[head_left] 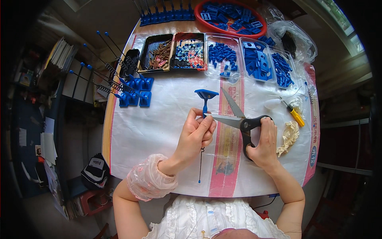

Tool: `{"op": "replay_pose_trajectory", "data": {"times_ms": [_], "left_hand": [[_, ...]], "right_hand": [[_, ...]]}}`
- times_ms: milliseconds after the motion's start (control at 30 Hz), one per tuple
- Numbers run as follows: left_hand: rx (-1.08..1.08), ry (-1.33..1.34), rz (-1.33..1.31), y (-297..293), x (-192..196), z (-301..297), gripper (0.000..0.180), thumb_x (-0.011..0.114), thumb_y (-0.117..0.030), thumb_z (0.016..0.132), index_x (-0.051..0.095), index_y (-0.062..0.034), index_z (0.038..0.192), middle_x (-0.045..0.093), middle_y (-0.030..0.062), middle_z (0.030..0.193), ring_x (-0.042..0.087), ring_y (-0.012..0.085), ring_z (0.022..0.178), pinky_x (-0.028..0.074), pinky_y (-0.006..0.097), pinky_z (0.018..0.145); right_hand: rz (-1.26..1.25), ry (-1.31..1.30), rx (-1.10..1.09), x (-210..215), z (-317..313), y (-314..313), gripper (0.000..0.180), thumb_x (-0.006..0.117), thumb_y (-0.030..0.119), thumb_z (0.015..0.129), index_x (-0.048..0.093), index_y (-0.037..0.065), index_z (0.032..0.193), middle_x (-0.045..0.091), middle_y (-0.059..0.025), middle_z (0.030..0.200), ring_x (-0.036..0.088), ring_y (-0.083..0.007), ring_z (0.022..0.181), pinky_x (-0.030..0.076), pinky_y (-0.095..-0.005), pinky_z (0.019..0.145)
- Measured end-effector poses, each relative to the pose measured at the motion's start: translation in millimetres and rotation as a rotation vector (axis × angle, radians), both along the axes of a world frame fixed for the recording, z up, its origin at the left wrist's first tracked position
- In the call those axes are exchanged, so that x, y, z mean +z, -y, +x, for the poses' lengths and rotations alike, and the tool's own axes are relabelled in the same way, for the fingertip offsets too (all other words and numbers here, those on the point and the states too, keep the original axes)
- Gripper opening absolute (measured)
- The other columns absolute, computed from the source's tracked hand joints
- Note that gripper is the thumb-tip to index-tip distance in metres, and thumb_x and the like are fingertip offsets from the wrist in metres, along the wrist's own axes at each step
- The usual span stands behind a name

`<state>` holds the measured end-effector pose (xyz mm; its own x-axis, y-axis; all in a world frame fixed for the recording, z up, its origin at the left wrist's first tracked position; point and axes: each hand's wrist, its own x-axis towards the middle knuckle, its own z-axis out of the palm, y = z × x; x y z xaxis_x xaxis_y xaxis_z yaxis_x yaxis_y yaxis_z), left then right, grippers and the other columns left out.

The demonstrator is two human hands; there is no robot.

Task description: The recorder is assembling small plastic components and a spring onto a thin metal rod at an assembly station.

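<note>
My left hand [194, 133] pinches the stem of a blue plastic base [206, 94], its flat plate turned up. Below the fist hangs a thin dark rod [200, 169] with a blue tip and a bit of coil; the part inside my fingers is hidden. My right hand [263, 145] grips black-handled scissors [246, 126] by the loops, blades spread. The lower blade points at my left fingertips and seems to reach them; whether it touches the stem I cannot tell. Upright on the left stand several blue bases [145, 98] with coiled springs and blue-tipped rods.
Across the far side lie trays of brown screws [159, 53], small blue-and-silver fasteners [189, 53] and blue plastic parts [223, 55]. A red basin [197, 16] of blue plates stands behind. At right are a yellow-handled screwdriver [296, 117] and a crumpled cream-coloured bundle [289, 137].
</note>
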<state>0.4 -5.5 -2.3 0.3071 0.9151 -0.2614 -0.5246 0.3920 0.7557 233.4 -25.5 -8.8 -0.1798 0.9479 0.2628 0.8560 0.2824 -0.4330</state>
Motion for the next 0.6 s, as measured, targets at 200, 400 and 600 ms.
{"op": "replay_pose_trajectory", "data": {"times_ms": [200, 400, 600], "left_hand": [[-0.007, -0.001, -0.007, -0.1, 1.3, -0.3, 0.009, 0.045, -0.017, 0.103, 0.037, -0.0118, 0.103, 0.046, 0.0010, 0.079, 0.027, -0.0006, 0.049, 0.021, 0.015, 0.042], [-0.017, -0.021, -0.006, -0.4, 0.6, -1.6, 0.010, 0.045, -0.017, 0.103, 0.037, -0.0133, 0.101, 0.047, 0.0000, 0.078, 0.026, -0.0007, 0.049, 0.020, 0.015, 0.041], [-0.003, -0.029, 0.003, 0.2, -0.4, -0.7, 0.010, 0.047, -0.016, 0.102, 0.038, -0.0129, 0.104, 0.047, 0.0002, 0.079, 0.027, -0.0005, 0.050, 0.021, 0.015, 0.043]], "right_hand": [[0.032, 0.000, 0.006, -1.4, 0.6, -0.3, 0.059, 0.067, 0.006, 0.052, 0.041, -0.001, 0.104, 0.044, -0.0179, 0.096, 0.045, -0.0367, 0.092, 0.033, -0.0435, 0.078], [0.015, -0.006, -0.001, -1.8, 0.9, 0.0, 0.059, 0.067, 0.007, 0.052, 0.041, -0.001, 0.105, 0.044, -0.0179, 0.096, 0.045, -0.0369, 0.092, 0.034, -0.0435, 0.079], [0.020, -0.006, 0.002, -0.7, 0.5, 0.2, 0.059, 0.067, 0.006, 0.052, 0.041, -0.001, 0.104, 0.044, -0.0177, 0.096, 0.045, -0.0368, 0.092, 0.034, -0.0434, 0.079]]}}
